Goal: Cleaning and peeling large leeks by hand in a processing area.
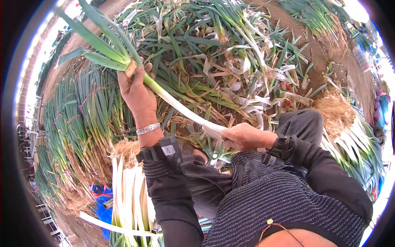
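A long leek-like green onion (pixel 185 111) stretches slantwise between my two hands, its white stalk slightly bowed. My left hand (pixel 139 89) grips it just below the fanned green leaves (pixel 114 51), and a dry brown piece of leaf shows at the thumb. Closed around the stalk's lower white end is my right hand (pixel 248 136), which hides the root end. A loose pale strip of outer skin (pixel 212 132) hangs beside the right fingers. Below the stalk and beyond it lies a heap of stripped leaves and peelings (pixel 197 64).
Cleaned white-stalked onions (pixel 131 188) lie stacked by my left arm, with more (pixel 345 145) at the right beyond my knee (pixel 302 126). Tied unpeeled bundles (pixel 83 111) stand along the left. Another bundle (pixel 324 24) rests on the dirt ground (pixel 355 74) at upper right.
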Motion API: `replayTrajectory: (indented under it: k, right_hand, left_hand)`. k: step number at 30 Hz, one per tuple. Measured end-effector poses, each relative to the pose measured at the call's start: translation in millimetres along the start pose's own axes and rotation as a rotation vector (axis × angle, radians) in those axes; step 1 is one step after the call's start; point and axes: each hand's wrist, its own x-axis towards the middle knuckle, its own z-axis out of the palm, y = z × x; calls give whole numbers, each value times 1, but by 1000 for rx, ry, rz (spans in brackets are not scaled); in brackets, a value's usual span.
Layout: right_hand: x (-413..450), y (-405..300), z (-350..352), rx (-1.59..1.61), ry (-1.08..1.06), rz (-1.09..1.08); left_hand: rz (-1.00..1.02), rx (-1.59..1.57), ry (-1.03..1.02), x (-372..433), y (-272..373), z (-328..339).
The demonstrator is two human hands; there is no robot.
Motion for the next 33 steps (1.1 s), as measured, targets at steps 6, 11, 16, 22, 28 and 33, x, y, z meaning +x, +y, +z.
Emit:
replayTrajectory:
  k: [6, 11, 16, 22, 28, 33]
  right_hand:
    - [-19, 37, 19, -300, -426, 399]
    - [-57, 119, 49, -378, -432, 580]
    - [-106, 153, 25, -404, -372, 791]
    - [-7, 101, -7, -377, 399, 470]
    - [43, 34, -18, -136, 212, 283]
    - [44, 37, -8, -155, 244, 288]
  left_hand:
    - [71, -61, 21, 2, 9, -14]
    - [160, -69, 122, 5, 22, -27]
    - [303, -53, 170, 16, 44, -64]
    - [238, -116, 190, 15, 37, -52]
    - [220, -90, 192, 12, 37, -51]
    - [199, -170, 198, 15, 39, -51]
